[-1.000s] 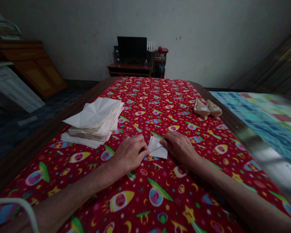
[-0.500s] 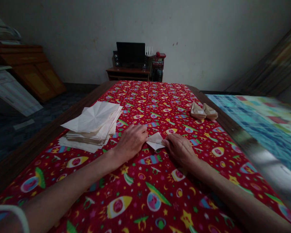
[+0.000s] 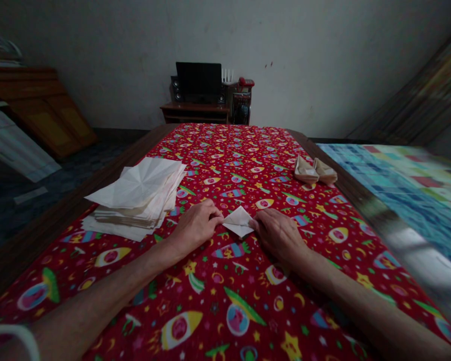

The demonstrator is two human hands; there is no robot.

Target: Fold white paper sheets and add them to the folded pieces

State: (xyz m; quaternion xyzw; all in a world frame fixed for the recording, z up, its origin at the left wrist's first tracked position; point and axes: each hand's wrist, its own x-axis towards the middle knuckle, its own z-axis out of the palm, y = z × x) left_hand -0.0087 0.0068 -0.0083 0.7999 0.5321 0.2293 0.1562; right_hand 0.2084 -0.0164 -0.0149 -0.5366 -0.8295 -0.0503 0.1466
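Note:
A small folded piece of white paper [image 3: 238, 221] lies like a diamond on the red patterned tablecloth [image 3: 225, 271]. My left hand [image 3: 198, 220] pinches its left corner between thumb and fingers. At the opposite corner, my right hand [image 3: 276, 229] grips the paper with the thumb showing on top and the other fingers curled under. To the left sits a stack of creased paper sheets [image 3: 139, 188], the top one marked with star-like folds. Two folded paper shapes [image 3: 315, 171] stand side by side at the right.
A dark wooden table edge [image 3: 116, 163] runs along both sides of the cloth. Beyond the far end is a monitor [image 3: 198, 80] on a small desk. A bed with a blue patterned cover [image 3: 391, 195] lies to the right. A pale cable loop [image 3: 22, 331] crosses the lower left corner.
The folded paper has gone from a squarish shape with a flap to a diamond held at both side corners. My left hand first moved up, then slightly down and left.

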